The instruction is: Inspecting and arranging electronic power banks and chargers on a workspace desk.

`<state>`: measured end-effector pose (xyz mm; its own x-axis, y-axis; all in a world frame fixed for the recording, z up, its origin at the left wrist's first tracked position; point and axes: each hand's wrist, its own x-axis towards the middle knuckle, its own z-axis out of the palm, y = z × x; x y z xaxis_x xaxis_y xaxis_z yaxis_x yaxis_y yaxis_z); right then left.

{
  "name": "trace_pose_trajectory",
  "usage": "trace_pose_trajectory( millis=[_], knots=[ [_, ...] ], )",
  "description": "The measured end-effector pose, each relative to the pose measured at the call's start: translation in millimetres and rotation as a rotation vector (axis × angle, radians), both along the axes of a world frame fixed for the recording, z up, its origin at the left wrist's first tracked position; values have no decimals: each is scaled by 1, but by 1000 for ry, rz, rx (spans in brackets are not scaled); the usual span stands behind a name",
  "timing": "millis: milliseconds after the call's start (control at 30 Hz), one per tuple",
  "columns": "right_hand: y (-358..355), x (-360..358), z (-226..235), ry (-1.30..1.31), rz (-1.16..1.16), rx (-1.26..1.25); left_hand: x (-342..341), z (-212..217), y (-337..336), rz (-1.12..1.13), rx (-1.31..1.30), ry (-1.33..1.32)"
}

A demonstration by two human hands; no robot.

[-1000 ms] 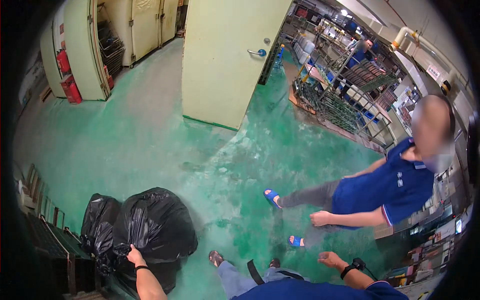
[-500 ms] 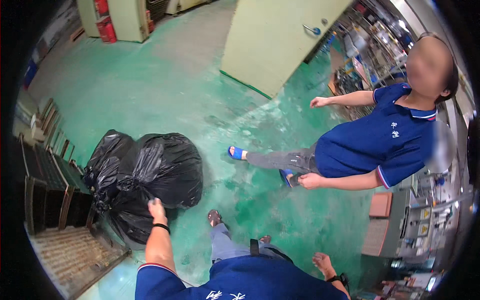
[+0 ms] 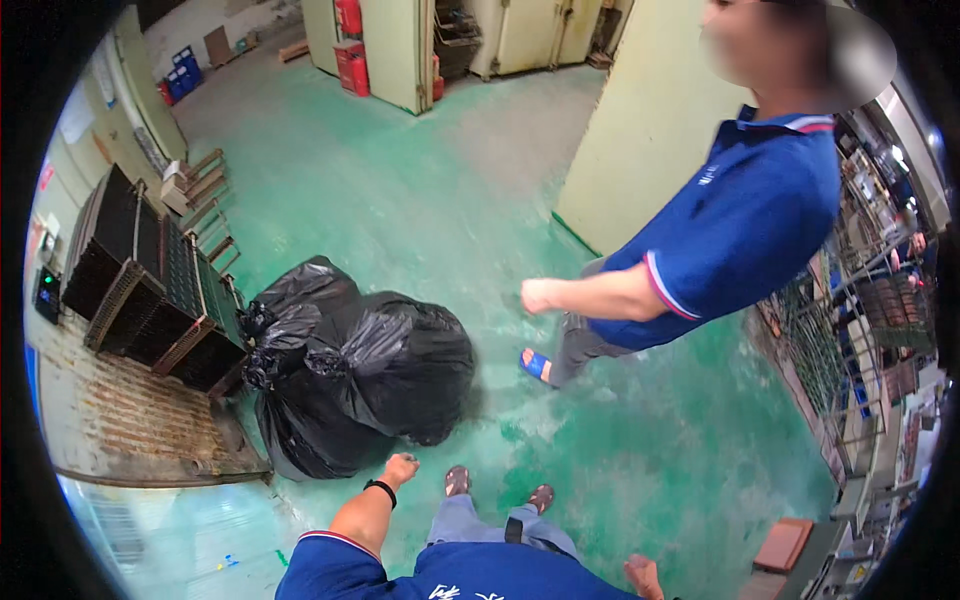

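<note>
Several tied black garbage bags [image 3: 410, 370] sit bunched together on the green floor, ahead and left of me. Beside their near edge is my left hand [image 3: 402, 467], its fingers curled closed; a small greyish bit shows at the fingertips, too small to name. A dark band circles that wrist. Low at my right side hangs my right hand [image 3: 643, 577], holding nothing visible, its fingers loosely apart. Another person in a blue shirt [image 3: 750, 220] stands ahead on the right, near arm reaching toward the bags without touching them.
Dark stacked racks [image 3: 150, 290] stand on a rusty ribbed platform [image 3: 150, 420] at the left. A pale green door panel [image 3: 640, 130] rises behind the other person. Red canisters [image 3: 351, 68] are at the back. Wire shelving [image 3: 830, 330] lines the right side.
My view has turned left. My left hand has moved away from the bag knots to the near side of the pile. The other person has turned and stepped toward the bags.
</note>
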<state>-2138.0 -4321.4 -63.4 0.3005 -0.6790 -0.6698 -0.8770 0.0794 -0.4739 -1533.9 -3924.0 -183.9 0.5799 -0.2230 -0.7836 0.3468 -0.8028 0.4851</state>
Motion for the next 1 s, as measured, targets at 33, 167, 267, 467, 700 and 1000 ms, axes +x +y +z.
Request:
trace_pose_trajectory(
  millis=[33, 167, 267, 467, 700, 1000],
  knots=[
    [-10, -3, -7, -38, 377, -133, 5, 0, 7, -20, 31, -120],
    [-106, -21, -87, 22, 1038, -456, 40, 52, -57, -101, 49, -260],
    [-176, -25, -141, -102, 1110, -822, 46, 70, -97, 11, 1, -288],
    [-268, 156, -134, 209, 613, -109, 19, 53, -107, 15, -110, -400],
    [-347, 403, -67, -232, 375, -18, 50, 21, -139, -289, 146, -245],
    [-456, 560, -36, 161, 326, 112, 352, -25, -308, -250, -72, -381]
  ],
)
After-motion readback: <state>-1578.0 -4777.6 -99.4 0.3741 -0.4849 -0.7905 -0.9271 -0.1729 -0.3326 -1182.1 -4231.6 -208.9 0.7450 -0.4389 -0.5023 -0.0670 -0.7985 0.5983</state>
